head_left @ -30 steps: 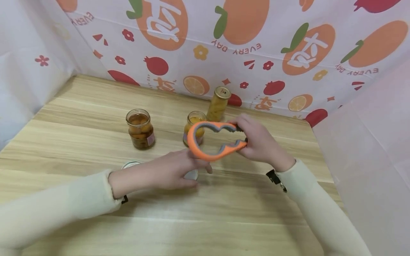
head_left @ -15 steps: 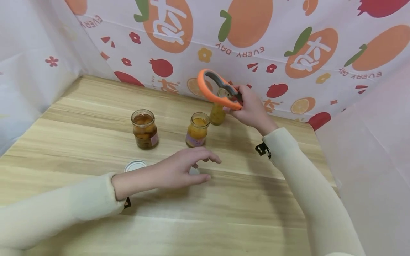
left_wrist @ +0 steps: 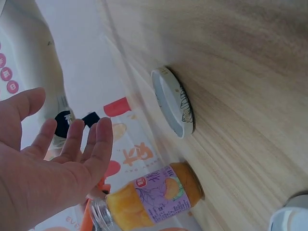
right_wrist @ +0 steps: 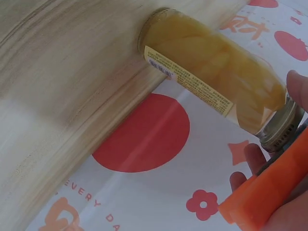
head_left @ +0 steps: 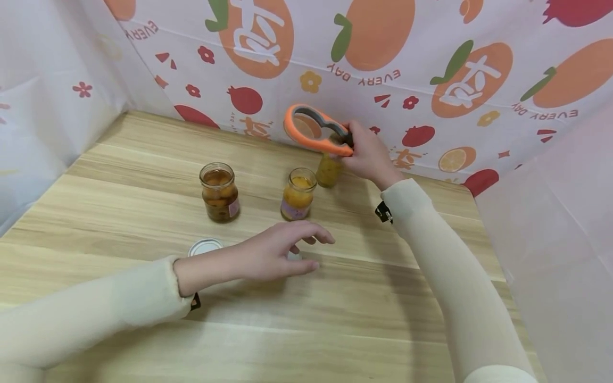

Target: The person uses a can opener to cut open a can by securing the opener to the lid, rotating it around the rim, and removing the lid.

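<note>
My right hand [head_left: 367, 153] grips an orange jar opener [head_left: 310, 144] with grey inner ridges. That hand is at the metal lid [right_wrist: 281, 126] of a tall jar of yellow fruit [right_wrist: 211, 62] standing at the table's back edge. In the right wrist view its fingers lie about the lid; whether they press on it I cannot tell. My left hand [head_left: 261, 254] hovers with loosely bent fingers, holding nothing. Below it a white jar lid [left_wrist: 185, 108] lies on the table, mostly hidden in the head view. Just beyond stands an uncapped jar of orange fruit [head_left: 297, 198] with a purple label.
An uncapped jar of brown liquid and round fruit [head_left: 220, 194] stands to the left. Another white lid [head_left: 206, 246] lies in front of it, partly behind my left forearm. A fruit-printed cloth [head_left: 306, 53] hangs behind the wooden table [head_left: 287, 340].
My right hand has carried the jar opener up and back, from in front of the purple-labelled jar to the tall jar's lid. My left hand has shifted slightly right, its fingers more spread.
</note>
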Demonstrator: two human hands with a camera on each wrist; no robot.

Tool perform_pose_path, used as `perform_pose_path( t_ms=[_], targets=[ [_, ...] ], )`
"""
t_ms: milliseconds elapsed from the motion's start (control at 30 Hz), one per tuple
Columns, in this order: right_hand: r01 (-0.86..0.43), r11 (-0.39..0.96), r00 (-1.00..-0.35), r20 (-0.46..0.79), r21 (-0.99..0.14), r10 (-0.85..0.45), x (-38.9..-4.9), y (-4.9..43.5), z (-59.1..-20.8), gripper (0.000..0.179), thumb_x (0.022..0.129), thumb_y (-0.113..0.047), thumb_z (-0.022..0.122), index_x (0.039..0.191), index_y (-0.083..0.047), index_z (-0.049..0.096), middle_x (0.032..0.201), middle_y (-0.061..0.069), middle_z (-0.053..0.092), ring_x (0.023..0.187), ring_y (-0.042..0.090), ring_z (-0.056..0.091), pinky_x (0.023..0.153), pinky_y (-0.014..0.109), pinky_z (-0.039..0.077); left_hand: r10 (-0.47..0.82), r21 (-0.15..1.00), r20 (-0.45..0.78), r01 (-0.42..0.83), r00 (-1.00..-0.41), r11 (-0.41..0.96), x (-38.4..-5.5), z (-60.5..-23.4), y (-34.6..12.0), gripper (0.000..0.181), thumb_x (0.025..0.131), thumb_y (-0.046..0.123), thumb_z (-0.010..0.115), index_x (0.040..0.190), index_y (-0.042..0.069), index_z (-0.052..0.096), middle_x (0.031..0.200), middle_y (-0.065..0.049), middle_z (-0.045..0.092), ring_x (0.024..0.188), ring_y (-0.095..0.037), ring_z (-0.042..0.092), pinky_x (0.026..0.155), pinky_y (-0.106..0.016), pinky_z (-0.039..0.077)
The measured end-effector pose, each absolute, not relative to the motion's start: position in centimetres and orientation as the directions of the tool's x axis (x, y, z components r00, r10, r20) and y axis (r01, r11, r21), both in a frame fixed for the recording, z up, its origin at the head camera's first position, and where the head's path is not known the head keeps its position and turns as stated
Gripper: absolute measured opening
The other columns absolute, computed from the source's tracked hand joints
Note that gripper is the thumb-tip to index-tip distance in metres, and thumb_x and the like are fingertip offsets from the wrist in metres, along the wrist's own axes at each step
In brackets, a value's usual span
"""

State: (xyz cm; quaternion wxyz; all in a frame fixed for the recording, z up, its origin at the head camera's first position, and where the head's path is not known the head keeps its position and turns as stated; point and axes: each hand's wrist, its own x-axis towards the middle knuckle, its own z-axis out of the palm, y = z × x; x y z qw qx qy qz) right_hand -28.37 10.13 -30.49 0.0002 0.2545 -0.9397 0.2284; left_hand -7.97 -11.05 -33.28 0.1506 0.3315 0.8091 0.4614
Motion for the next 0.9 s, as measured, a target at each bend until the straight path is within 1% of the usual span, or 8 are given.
perform_pose_path(
  t_ms=[167, 233, 333, 433, 567, 667, 900],
  targets=[
    [-0.48, 0.769, -0.872, 0.138, -0.422, -0.469, -28.3, 10.4, -30.6, 0.058, 0.084, -0.028, 0.08, 0.132, -0.015, 0.05, 0.114, 0.004, 0.058, 0.096, 0.024, 0.051, 0.086, 0.042, 0.043, 0.68, 0.848, 0.06, 0.397, -0.731, 0.352, -8.2, -33.3, -10.8, 0.042, 0.093, 0.017, 0.071, 0.133, 0.019, 0.058, 0.132, 0.004, 0.061, 0.118, -0.015, 0.057, 0.087, -0.039, 0.054],
    [-0.484, 0.769, -0.871, 0.143, -0.418, -0.47, -28.1, 10.7, -30.6, 0.058, 0.083, -0.028, 0.081, 0.131, -0.014, 0.051, 0.113, 0.004, 0.058, 0.095, 0.024, 0.05, 0.085, 0.041, 0.043, 0.684, 0.849, 0.057, 0.396, -0.728, 0.35, -8.3, -33.4, -10.8, 0.042, 0.093, 0.017, 0.071, 0.133, 0.019, 0.058, 0.132, 0.003, 0.061, 0.118, -0.015, 0.057, 0.087, -0.039, 0.054],
    [-0.492, 0.77, -0.867, 0.146, -0.407, -0.476, -27.6, 11.2, -30.7, 0.057, 0.083, -0.028, 0.081, 0.13, -0.013, 0.052, 0.109, 0.003, 0.057, 0.093, 0.023, 0.05, 0.081, 0.041, 0.043, 0.687, 0.851, 0.048, 0.389, -0.725, 0.352, -8.3, -33.5, -10.8, 0.041, 0.094, 0.019, 0.071, 0.133, 0.019, 0.058, 0.132, 0.005, 0.061, 0.119, -0.015, 0.056, 0.088, -0.04, 0.054],
    [-0.505, 0.768, -0.86, 0.154, -0.394, -0.487, -27.0, 11.8, -30.6, 0.056, 0.083, -0.025, 0.08, 0.13, -0.013, 0.053, 0.108, 0.004, 0.058, 0.091, 0.024, 0.05, 0.078, 0.041, 0.043, 0.684, 0.854, 0.043, 0.382, -0.728, 0.354, -8.3, -33.6, -10.8, 0.042, 0.094, 0.019, 0.071, 0.133, 0.019, 0.058, 0.132, 0.007, 0.061, 0.119, -0.015, 0.056, 0.088, -0.04, 0.054],
    [-0.542, 0.752, -0.838, 0.176, -0.374, -0.516, -26.1, 12.6, -30.8, 0.055, 0.082, -0.021, 0.079, 0.131, -0.011, 0.054, 0.113, 0.006, 0.06, 0.095, 0.024, 0.051, 0.081, 0.043, 0.044, 0.678, 0.859, 0.039, 0.371, -0.734, 0.353, -8.3, -33.8, -10.7, 0.043, 0.093, 0.017, 0.071, 0.134, 0.018, 0.057, 0.132, 0.007, 0.06, 0.119, -0.016, 0.056, 0.089, -0.042, 0.054],
    [-0.561, 0.743, -0.826, 0.19, -0.366, -0.53, -25.2, 13.3, -31.1, 0.056, 0.081, -0.021, 0.08, 0.129, -0.009, 0.054, 0.114, 0.007, 0.061, 0.097, 0.024, 0.052, 0.085, 0.044, 0.045, 0.684, 0.863, 0.033, 0.366, -0.729, 0.348, -8.3, -34.0, -10.7, 0.043, 0.093, 0.016, 0.071, 0.135, 0.017, 0.057, 0.132, 0.005, 0.06, 0.12, -0.017, 0.056, 0.09, -0.043, 0.054],
    [-0.594, 0.715, -0.804, 0.235, -0.368, -0.546, -22.9, 14.9, -31.4, 0.054, 0.081, -0.019, 0.08, 0.127, -0.009, 0.054, 0.11, 0.006, 0.061, 0.095, 0.023, 0.051, 0.084, 0.042, 0.046, 0.688, 0.856, 0.026, 0.372, -0.726, 0.36, -8.3, -34.2, -10.5, 0.044, 0.093, 0.016, 0.071, 0.134, 0.016, 0.057, 0.133, 0.004, 0.06, 0.12, -0.018, 0.056, 0.09, -0.045, 0.054]
  ],
)
